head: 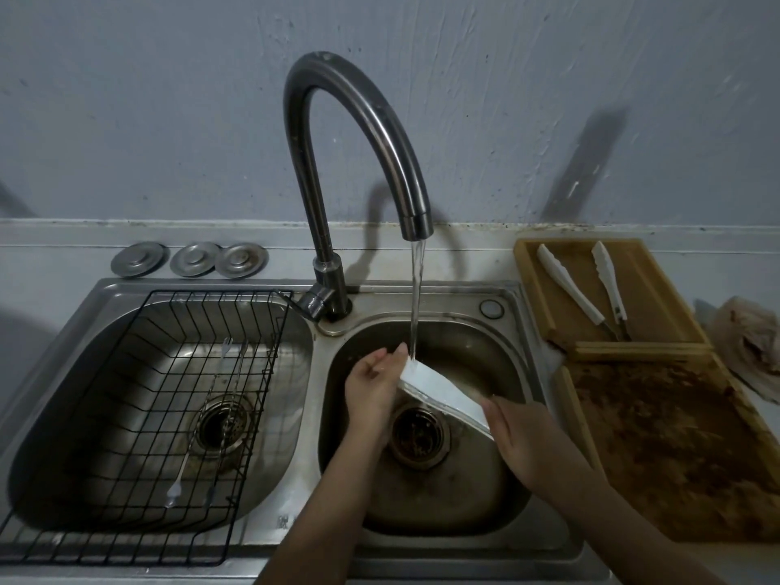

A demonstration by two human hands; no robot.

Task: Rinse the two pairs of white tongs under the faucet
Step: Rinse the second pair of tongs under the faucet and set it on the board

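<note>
white piece under the tap, tongs waiting in the tray

the two pairs of white tongs [567, 288] and [608, 282] lie w/ their handles toward the sink in the upper compartment of the wooden tray [529, 280], right of the sink, not touching each other at the far ends, closer together at the near ends. neither is in a hand.

over the right basin [498, 361] both hands hold a flat white piece [439, 392], tilted, high end at left. can't tell what it is exactly. left hand [373, 384] has fingers curled round its upper left end; right hand [525, 441] grips the lower right end, fingers closed over the edge. water [417, 297] runs from the curved faucet [358, 120] and hits the piece just by the left fingertips. drain [415, 434] sits below.

lower part of the tray is smeared w/ brown residue [658, 441]. a crumpled bag [751, 344] sits at far right.

left basin holds a black wire rack [139, 415] w/ a couple of thin metal utensils [198, 428] lying in it. three round metal lids [190, 258] sit on the ledge behind, grey wall above.
</note>
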